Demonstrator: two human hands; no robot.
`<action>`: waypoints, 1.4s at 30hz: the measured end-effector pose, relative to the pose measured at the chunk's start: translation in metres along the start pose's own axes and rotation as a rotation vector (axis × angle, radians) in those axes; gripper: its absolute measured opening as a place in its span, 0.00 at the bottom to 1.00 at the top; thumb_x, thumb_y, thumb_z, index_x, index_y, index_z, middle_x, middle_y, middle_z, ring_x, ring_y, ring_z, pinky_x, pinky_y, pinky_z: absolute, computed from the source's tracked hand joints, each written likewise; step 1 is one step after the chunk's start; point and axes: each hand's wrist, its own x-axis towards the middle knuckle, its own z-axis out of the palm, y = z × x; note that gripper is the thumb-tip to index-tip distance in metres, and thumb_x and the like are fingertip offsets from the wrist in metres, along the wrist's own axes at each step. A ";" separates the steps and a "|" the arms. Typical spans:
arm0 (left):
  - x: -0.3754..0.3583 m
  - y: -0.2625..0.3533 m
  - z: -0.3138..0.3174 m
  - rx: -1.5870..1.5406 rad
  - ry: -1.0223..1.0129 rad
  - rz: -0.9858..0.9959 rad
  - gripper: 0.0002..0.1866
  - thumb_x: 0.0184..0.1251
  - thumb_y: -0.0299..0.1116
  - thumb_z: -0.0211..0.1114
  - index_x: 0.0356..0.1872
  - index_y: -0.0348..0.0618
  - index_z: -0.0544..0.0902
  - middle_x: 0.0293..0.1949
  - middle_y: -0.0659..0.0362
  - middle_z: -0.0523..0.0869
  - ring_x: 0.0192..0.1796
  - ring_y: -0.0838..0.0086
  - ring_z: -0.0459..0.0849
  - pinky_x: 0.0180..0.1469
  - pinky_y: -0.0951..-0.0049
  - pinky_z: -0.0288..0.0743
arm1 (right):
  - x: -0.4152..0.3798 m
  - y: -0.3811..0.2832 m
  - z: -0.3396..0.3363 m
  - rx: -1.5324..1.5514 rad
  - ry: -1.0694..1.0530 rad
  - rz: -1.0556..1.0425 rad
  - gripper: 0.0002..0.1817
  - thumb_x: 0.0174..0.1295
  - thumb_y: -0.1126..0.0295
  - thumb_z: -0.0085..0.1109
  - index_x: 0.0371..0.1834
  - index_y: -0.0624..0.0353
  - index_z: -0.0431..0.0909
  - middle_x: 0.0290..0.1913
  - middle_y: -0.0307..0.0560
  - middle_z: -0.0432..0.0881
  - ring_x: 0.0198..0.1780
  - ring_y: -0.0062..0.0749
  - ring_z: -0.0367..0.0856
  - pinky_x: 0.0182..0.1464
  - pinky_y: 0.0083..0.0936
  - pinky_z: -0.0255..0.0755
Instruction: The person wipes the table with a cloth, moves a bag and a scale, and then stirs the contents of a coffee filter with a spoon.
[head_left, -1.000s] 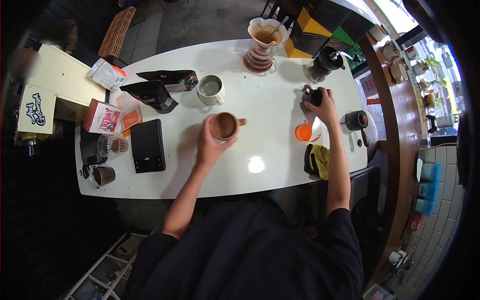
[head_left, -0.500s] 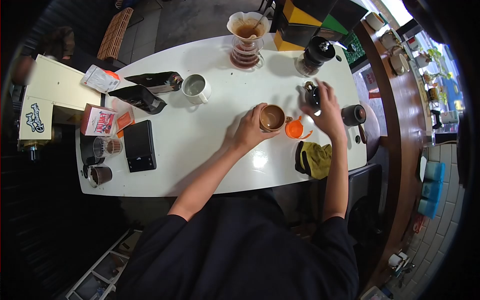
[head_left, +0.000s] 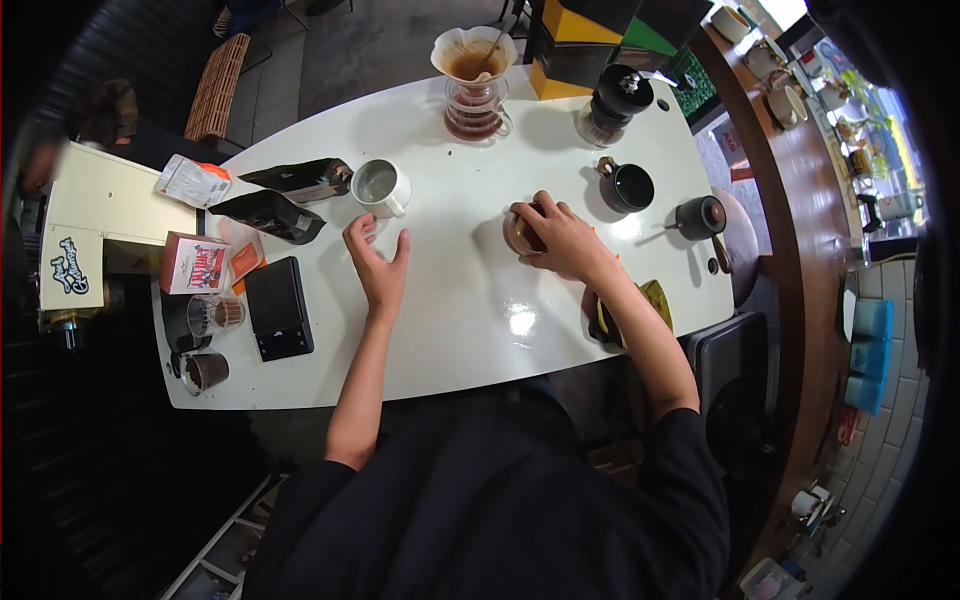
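Observation:
My right hand (head_left: 562, 240) has its fingers curled over the rim of a brown cup (head_left: 518, 236) near the middle of the white table (head_left: 450, 330). My left hand (head_left: 380, 268) is open, fingers apart, just below the handle of a white mug (head_left: 381, 188). Beyond my right hand sits a black cup (head_left: 631, 188). An olive-green cloth (head_left: 656, 298) lies partly under my right forearm. Only slivers of an orange thing show beside that wrist.
At the back stands a glass server (head_left: 473, 112) with a paper-lined coffee dripper (head_left: 472, 62) on top. A hand grinder (head_left: 608, 108) is to its right. Leftward are black bags (head_left: 268, 216), a black scale (head_left: 280, 308) and two clear cups of grounds (head_left: 205, 370). A small dark pot (head_left: 698, 217) sits at right.
My left hand has let go of the brown cup and moved left toward the white mug. My right hand has left the black cup and taken the brown cup.

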 end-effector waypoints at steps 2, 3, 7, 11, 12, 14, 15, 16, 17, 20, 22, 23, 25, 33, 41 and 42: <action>0.003 -0.003 -0.001 0.020 0.023 -0.020 0.39 0.61 0.32 0.81 0.71 0.40 0.68 0.64 0.50 0.74 0.65 0.59 0.78 0.64 0.57 0.75 | 0.003 0.008 0.002 -0.030 0.040 0.015 0.46 0.48 0.67 0.80 0.74 0.42 0.69 0.64 0.53 0.72 0.57 0.60 0.82 0.59 0.50 0.81; 0.004 -0.006 0.000 0.037 0.035 -0.035 0.40 0.61 0.30 0.80 0.72 0.41 0.66 0.64 0.50 0.74 0.65 0.59 0.78 0.65 0.57 0.75 | 0.003 0.007 -0.005 -0.033 0.046 0.060 0.46 0.48 0.66 0.80 0.74 0.43 0.69 0.64 0.53 0.73 0.58 0.60 0.81 0.60 0.50 0.81; 0.018 -0.016 0.009 0.048 0.022 -0.125 0.47 0.59 0.27 0.80 0.77 0.41 0.60 0.69 0.48 0.73 0.70 0.56 0.76 0.68 0.55 0.74 | 0.010 0.028 -0.011 -0.018 0.068 0.147 0.49 0.46 0.62 0.82 0.76 0.41 0.68 0.65 0.54 0.73 0.60 0.62 0.81 0.63 0.49 0.80; 0.037 -0.032 0.012 0.008 -0.038 -0.143 0.51 0.59 0.29 0.81 0.79 0.39 0.57 0.71 0.44 0.69 0.75 0.50 0.71 0.74 0.50 0.70 | 0.017 0.039 -0.019 -0.083 0.049 0.197 0.49 0.49 0.58 0.82 0.77 0.43 0.67 0.65 0.54 0.73 0.62 0.60 0.80 0.64 0.48 0.78; 0.040 -0.034 0.012 0.027 -0.058 -0.112 0.53 0.57 0.30 0.83 0.80 0.40 0.57 0.73 0.44 0.69 0.76 0.50 0.71 0.75 0.52 0.70 | 0.016 0.040 -0.018 -0.087 0.047 0.197 0.49 0.49 0.58 0.82 0.77 0.43 0.67 0.65 0.54 0.73 0.62 0.60 0.80 0.64 0.48 0.78; 0.043 -0.040 0.011 0.045 -0.080 -0.085 0.55 0.55 0.31 0.85 0.80 0.40 0.57 0.75 0.43 0.68 0.77 0.50 0.71 0.76 0.53 0.70 | 0.010 0.043 -0.013 -0.291 0.213 0.078 0.49 0.51 0.57 0.81 0.78 0.47 0.66 0.69 0.55 0.72 0.63 0.59 0.80 0.65 0.47 0.77; 0.046 -0.040 0.010 0.059 -0.106 -0.097 0.57 0.54 0.33 0.86 0.81 0.41 0.56 0.76 0.43 0.68 0.77 0.49 0.70 0.77 0.53 0.69 | 0.015 0.036 -0.018 -0.292 0.211 0.076 0.49 0.51 0.57 0.81 0.78 0.47 0.66 0.69 0.55 0.72 0.63 0.59 0.80 0.65 0.47 0.77; 0.047 -0.038 0.007 0.073 -0.134 -0.111 0.59 0.52 0.34 0.87 0.81 0.41 0.56 0.76 0.42 0.68 0.77 0.47 0.70 0.78 0.52 0.68 | 0.023 0.023 -0.026 -0.228 0.297 0.054 0.47 0.53 0.55 0.80 0.77 0.50 0.67 0.69 0.57 0.73 0.63 0.61 0.81 0.64 0.48 0.77; 0.049 -0.035 0.005 0.071 -0.135 -0.113 0.59 0.52 0.34 0.87 0.81 0.41 0.56 0.76 0.42 0.68 0.77 0.47 0.70 0.78 0.52 0.68 | 0.032 0.014 -0.031 -0.164 0.383 0.035 0.45 0.56 0.53 0.80 0.76 0.53 0.69 0.68 0.58 0.75 0.62 0.64 0.82 0.64 0.49 0.78; 0.057 -0.020 0.004 0.087 -0.123 0.018 0.60 0.50 0.37 0.88 0.80 0.38 0.56 0.76 0.41 0.66 0.78 0.46 0.67 0.78 0.50 0.65 | 0.085 0.021 -0.033 0.354 0.438 0.092 0.36 0.62 0.54 0.75 0.69 0.61 0.74 0.61 0.61 0.81 0.63 0.62 0.82 0.65 0.51 0.76; 0.062 -0.019 0.007 0.045 -0.137 0.041 0.62 0.48 0.39 0.90 0.81 0.38 0.56 0.78 0.40 0.66 0.79 0.44 0.66 0.79 0.49 0.65 | 0.129 0.044 -0.019 0.195 0.605 0.124 0.27 0.70 0.56 0.69 0.62 0.66 0.78 0.53 0.60 0.86 0.54 0.53 0.89 0.55 0.46 0.84; 0.062 -0.020 0.010 0.042 -0.138 0.049 0.62 0.48 0.39 0.90 0.81 0.38 0.56 0.78 0.40 0.66 0.79 0.44 0.66 0.79 0.49 0.65 | 0.141 0.045 -0.020 0.192 0.614 0.126 0.27 0.70 0.56 0.69 0.62 0.66 0.78 0.53 0.60 0.86 0.54 0.53 0.89 0.55 0.46 0.84; 0.062 -0.022 0.015 -0.033 -0.118 0.033 0.62 0.47 0.39 0.90 0.81 0.39 0.56 0.77 0.39 0.66 0.78 0.43 0.67 0.78 0.49 0.65 | 0.160 0.047 -0.021 0.834 0.324 0.367 0.24 0.75 0.56 0.63 0.60 0.68 0.79 0.51 0.57 0.86 0.43 0.42 0.92 0.39 0.36 0.86; 0.045 -0.006 0.027 0.021 -0.068 0.038 0.61 0.48 0.37 0.90 0.80 0.38 0.56 0.75 0.39 0.69 0.77 0.44 0.70 0.78 0.51 0.67 | 0.185 0.054 0.019 1.025 0.360 0.364 0.17 0.80 0.59 0.55 0.53 0.65 0.79 0.43 0.47 0.87 0.33 0.30 0.89 0.27 0.27 0.79; 0.048 -0.010 0.033 0.017 -0.053 0.028 0.61 0.48 0.36 0.89 0.80 0.38 0.55 0.75 0.39 0.68 0.77 0.44 0.69 0.78 0.50 0.66 | 0.164 0.027 0.046 0.739 0.496 0.244 0.15 0.82 0.63 0.52 0.45 0.66 0.81 0.28 0.43 0.81 0.30 0.27 0.78 0.32 0.30 0.72; 0.049 -0.009 0.033 0.016 -0.056 0.029 0.61 0.48 0.36 0.89 0.80 0.38 0.55 0.75 0.39 0.68 0.77 0.44 0.69 0.78 0.50 0.66 | 0.157 0.023 0.049 0.689 0.568 0.224 0.15 0.81 0.63 0.53 0.47 0.67 0.82 0.30 0.46 0.83 0.32 0.31 0.80 0.37 0.31 0.74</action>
